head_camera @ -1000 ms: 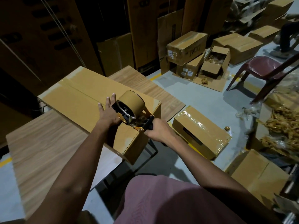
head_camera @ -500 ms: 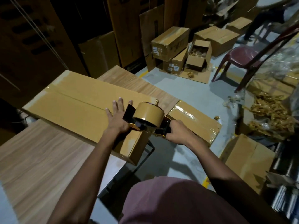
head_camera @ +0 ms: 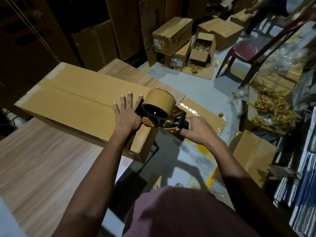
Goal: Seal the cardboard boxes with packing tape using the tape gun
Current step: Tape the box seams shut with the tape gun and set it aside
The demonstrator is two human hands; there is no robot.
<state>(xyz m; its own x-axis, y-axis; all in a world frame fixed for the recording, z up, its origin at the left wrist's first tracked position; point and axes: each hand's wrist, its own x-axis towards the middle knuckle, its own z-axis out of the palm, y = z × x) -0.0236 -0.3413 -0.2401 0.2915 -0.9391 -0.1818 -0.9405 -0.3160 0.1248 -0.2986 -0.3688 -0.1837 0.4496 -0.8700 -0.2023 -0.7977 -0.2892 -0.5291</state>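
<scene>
A long cardboard box (head_camera: 71, 103) lies across the wooden table (head_camera: 42, 161), its near end overhanging the table edge. Brown tape runs along its top seam. My left hand (head_camera: 127, 113) rests flat on the box top near that end, fingers spread. My right hand (head_camera: 195, 129) grips the black handle of the tape gun (head_camera: 159, 113), which carries a brown tape roll and sits at the box's near end, beside my left hand.
A taped box (head_camera: 201, 113) lies on the floor just past the table. More cardboard boxes (head_camera: 172, 34) are stacked further back, one of them open. A maroon chair (head_camera: 246, 48) stands at the right. Another box (head_camera: 253, 151) and loose packing material (head_camera: 273, 110) sit on the right.
The tape gun has turned and shifted toward the box's end edge, the roll now lying flatter. My left hand stays pressed on the box top. The camera view has swung slightly left.
</scene>
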